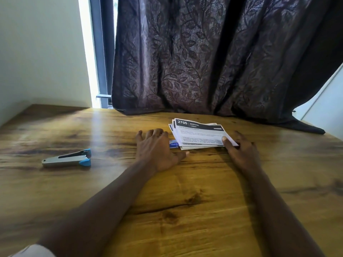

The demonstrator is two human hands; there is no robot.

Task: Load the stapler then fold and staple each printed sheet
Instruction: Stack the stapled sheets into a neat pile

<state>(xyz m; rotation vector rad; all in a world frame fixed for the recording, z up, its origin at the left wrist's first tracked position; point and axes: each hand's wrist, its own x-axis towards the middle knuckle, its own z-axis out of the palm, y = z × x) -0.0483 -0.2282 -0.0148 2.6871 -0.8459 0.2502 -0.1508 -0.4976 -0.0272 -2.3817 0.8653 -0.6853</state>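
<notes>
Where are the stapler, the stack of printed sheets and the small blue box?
stapler (66, 159): head view, on its grey top arm.
stack of printed sheets (200, 135): head view, on the top sheet's text.
small blue box (174, 144): head view, on its visible end.

On the wooden table (204, 182) the right hand (239, 147) rests its thumb on the near right corner of the stack of printed sheets (199, 134); the left hand (157, 147) lies spread beside a small blue box (174, 144); the stapler (67, 158) lies well apart, left.

Stapler (67, 158) flat, far left; printed sheets (199, 134) stacked, fanned.
</notes>
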